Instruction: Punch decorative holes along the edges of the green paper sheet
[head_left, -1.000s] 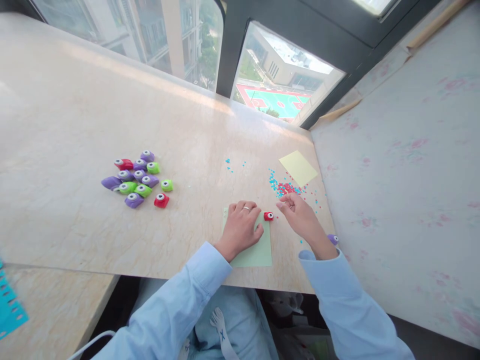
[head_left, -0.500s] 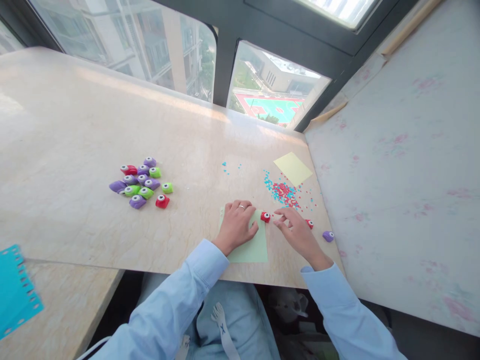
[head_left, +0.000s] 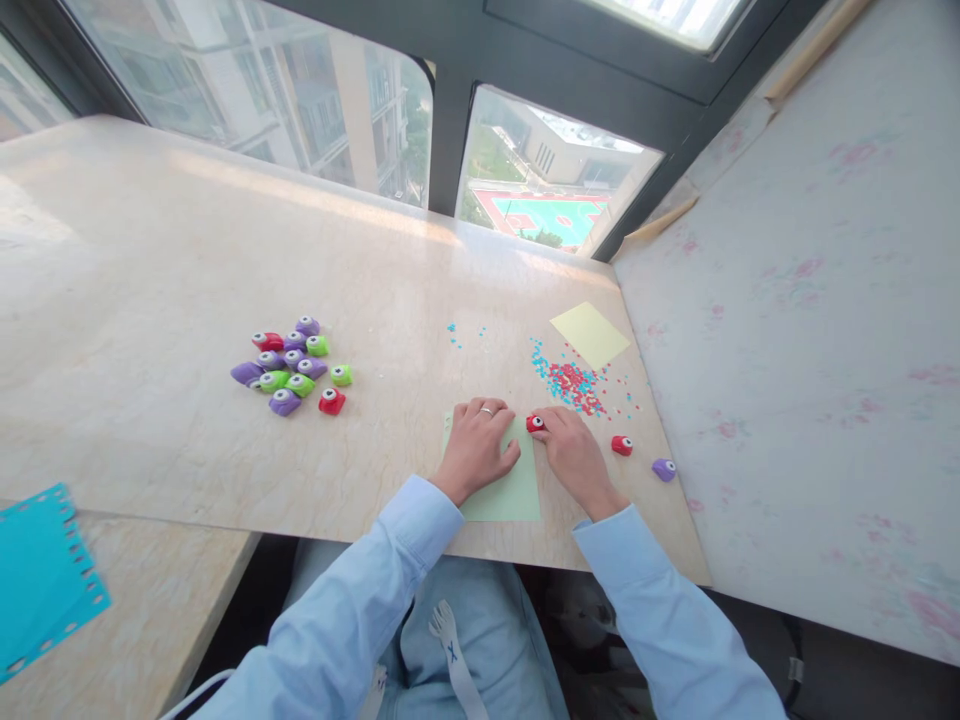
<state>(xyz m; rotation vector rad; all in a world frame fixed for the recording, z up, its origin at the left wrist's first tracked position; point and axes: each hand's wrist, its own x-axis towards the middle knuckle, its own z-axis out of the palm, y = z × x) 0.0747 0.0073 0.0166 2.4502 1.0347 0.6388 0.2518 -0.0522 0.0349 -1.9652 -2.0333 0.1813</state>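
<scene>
Currently, the right hand (head_left: 576, 452) is pinching a red craft punch (head_left: 535, 423) at the far right corner of a pale green sheet (head_left: 506, 495), near the front edge of the tabletop (head_left: 390, 450). The left hand (head_left: 478, 448) is resting half-spread on the sheet, gripping nothing. Positioning the punch at the paper's margin appears to be the step in hand; the next move seemingly calls for a flat, steady sheet. Paper confetti (head_left: 574, 385), a second red punch (head_left: 622, 445) and a purple punch (head_left: 664, 469) are lying toward the right edge, not visibly obstructing.
</scene>
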